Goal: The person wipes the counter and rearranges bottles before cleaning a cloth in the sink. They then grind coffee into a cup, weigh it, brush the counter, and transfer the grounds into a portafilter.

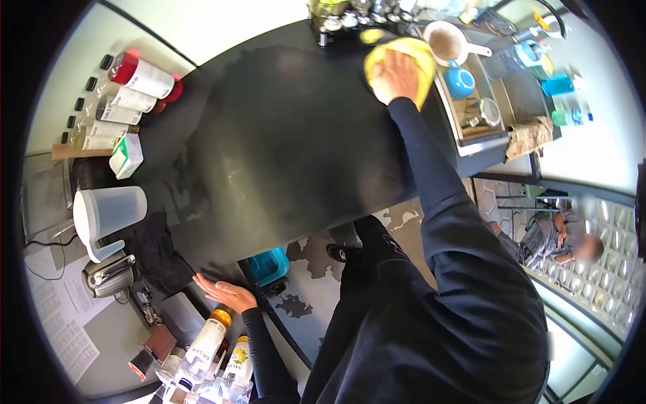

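Observation:
My right hand [395, 75] is pressed down on a yellow cloth [420, 57] at the far right of the black countertop [289, 135], holding it against the surface. The cloth spreads out around the fingers, beside the sink unit. My left hand [225, 294] is at the counter's near left edge, its fingers stretched out and holding nothing. A black cloth [158, 252] lies just beyond it. Below that hand stand a syrup bottle with an orange cap [205, 347] and another bottle with a lemon label [237, 367].
Several labelled bottles [145, 77], a carton [126, 156] and a clear plastic pitcher [111, 212] line the left side. On the right, a tray [481, 145] holds a blue cup [459, 82], near a white-handled pan [445, 44]. A seated person [565, 236] is visible outside.

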